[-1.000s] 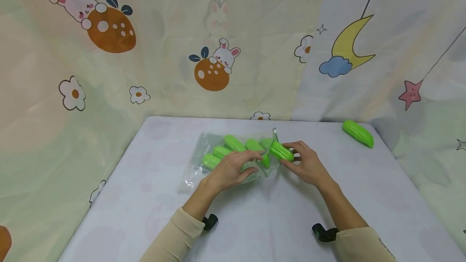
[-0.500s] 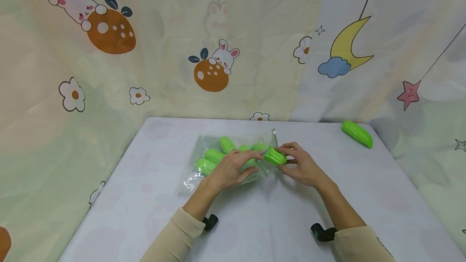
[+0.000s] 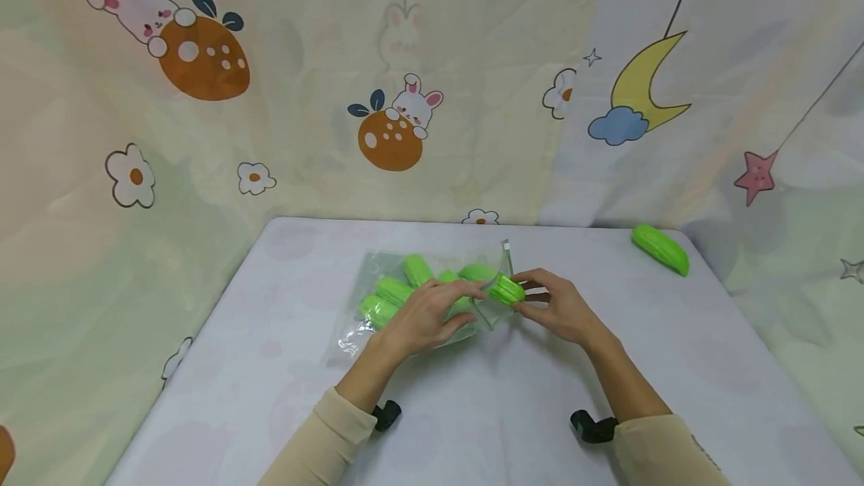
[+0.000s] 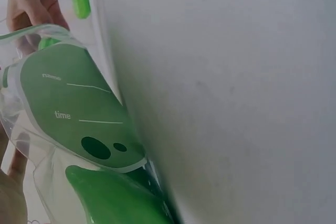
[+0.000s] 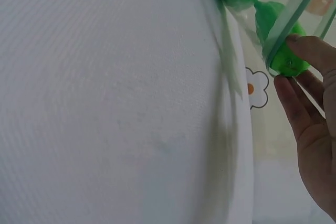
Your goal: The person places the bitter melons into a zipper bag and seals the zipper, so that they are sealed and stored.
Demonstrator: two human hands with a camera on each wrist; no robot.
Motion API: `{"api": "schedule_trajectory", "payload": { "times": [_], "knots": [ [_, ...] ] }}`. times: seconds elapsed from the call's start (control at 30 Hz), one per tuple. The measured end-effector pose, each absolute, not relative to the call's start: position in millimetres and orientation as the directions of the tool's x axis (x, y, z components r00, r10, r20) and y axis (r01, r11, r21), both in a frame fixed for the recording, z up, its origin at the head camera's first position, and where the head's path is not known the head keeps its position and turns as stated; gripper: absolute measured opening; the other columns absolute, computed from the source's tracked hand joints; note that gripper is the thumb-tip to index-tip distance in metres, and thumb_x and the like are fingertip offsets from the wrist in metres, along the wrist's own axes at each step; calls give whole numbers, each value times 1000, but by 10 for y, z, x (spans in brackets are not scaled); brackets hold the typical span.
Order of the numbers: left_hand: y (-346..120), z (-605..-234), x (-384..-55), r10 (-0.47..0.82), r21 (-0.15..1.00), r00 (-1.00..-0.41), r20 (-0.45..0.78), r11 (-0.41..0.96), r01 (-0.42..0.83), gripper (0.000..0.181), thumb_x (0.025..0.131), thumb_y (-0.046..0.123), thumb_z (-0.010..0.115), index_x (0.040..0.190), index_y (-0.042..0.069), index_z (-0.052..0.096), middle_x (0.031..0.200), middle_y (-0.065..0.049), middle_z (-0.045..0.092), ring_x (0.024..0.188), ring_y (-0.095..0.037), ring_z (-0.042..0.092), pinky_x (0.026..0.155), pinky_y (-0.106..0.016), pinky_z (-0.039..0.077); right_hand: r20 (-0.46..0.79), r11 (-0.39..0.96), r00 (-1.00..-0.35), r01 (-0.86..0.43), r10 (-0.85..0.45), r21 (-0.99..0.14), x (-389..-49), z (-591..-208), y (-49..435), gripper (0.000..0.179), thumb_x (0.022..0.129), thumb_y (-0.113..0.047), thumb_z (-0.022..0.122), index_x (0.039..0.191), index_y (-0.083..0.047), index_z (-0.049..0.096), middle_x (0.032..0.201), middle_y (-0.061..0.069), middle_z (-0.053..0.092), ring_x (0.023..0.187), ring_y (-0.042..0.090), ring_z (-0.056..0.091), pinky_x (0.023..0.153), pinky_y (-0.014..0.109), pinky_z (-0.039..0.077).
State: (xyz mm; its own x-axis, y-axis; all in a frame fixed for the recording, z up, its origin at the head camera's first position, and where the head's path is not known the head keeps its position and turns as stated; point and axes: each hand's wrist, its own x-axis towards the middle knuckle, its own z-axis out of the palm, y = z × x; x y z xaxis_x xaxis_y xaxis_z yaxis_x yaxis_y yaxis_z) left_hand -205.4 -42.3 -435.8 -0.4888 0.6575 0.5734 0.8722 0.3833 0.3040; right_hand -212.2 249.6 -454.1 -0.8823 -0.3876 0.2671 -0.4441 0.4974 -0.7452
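Observation:
A clear zip bag point(image 3: 347, 349) lies on the table with several green toy cucumbers point(image 3: 394, 291) inside. My left hand point(image 3: 421, 321) holds the bag at its open right end, index finger and thumb spread along the mouth. With its fingertips my right hand point(image 3: 565, 312) pinches one toy cucumber point(image 3: 508, 290), whose far end is within the bag's mouth. The right wrist view shows this cucumber point(image 5: 290, 62) partly behind the bag's green rim point(image 5: 294, 17). In the left wrist view, a green printed label point(image 4: 79, 98) covers much of the bag's contents.
Another toy cucumber point(image 3: 660, 250) lies at the table's back right corner. The white-covered table point(image 3: 466, 426) meets a patterned cloth backdrop point(image 3: 304, 96) at its far edge. Black wrist cameras point(image 3: 594, 427) are worn at both sleeves.
My right hand has moved left, bringing the toy cucumber into the bag's mouth. The cucumbers inside have shifted left and down. My left hand has hardly moved.

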Motion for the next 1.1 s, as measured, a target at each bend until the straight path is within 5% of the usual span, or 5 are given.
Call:
{"api": "schedule_trajectory", "payload": {
  "times": [0.6,1.1],
  "knots": [
    [-464,-4359,-2046,657,312,-506,559,399,862,39,93,19,78,129,18,64,142,4,64,114,-11,68,90,-33,53,242,526,-886,-435,-396,-731,-2247,-4603,2461,46,92,-7,76,136,-5,62,129,15,67,113,39,67,92,51,58],
    [-489,-4371,-2090,652,325,-530,542,420,848,35,95,21,76,128,15,65,141,3,65,118,-13,67,91,-36,54,172,621,-901,-403,-399,-673,-2354,-4471,2919,46,96,-18,74,138,-4,60,138,14,62,121,39,61,95,55,55]
  ]
}}
